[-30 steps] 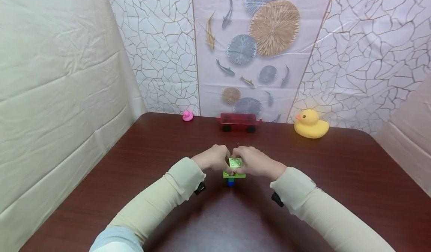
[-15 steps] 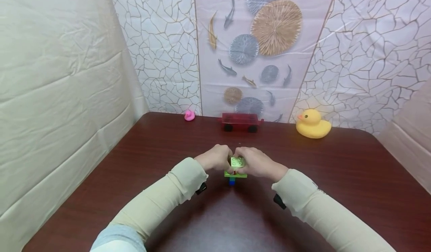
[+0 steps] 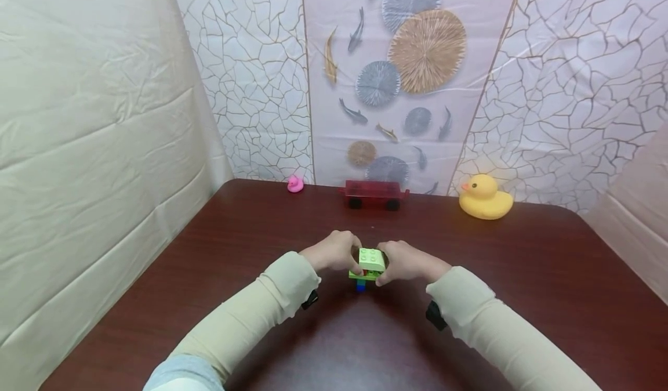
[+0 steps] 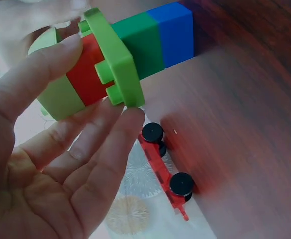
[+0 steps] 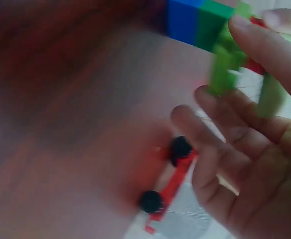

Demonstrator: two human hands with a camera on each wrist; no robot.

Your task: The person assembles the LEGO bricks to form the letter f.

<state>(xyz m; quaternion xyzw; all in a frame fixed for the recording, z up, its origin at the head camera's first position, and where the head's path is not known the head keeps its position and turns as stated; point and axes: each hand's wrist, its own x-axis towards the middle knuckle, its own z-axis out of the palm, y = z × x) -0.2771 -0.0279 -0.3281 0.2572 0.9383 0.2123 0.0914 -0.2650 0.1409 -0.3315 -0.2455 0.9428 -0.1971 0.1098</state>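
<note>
A small stack of toy bricks stands upright between the hands in the head view. From the bottom it has a blue brick (image 4: 176,35), a green brick (image 4: 141,46), a wider lime plate (image 4: 116,59), a red brick (image 4: 87,74) and a pale green sloped brick (image 3: 371,259) on top. On the left side, the left hand (image 3: 334,252) grips the upper bricks, its thumb across the red and pale green ones. Opposite it, the right hand (image 3: 409,262) stands around the right side with spread, relaxed fingers; blur hides whether its thumb touches the bricks.
Behind the hands, a red toy wagon (image 3: 373,190) with black wheels stands by the back edge of the dark wooden table (image 3: 250,223). A pink duck (image 3: 295,184) sits at back left, a yellow duck (image 3: 485,199) at back right. Cloth hangs behind and beside the table.
The right hand has loosened and shifted slightly right, uncovering more of the pale green brick. The left hand keeps its hold on the stack.
</note>
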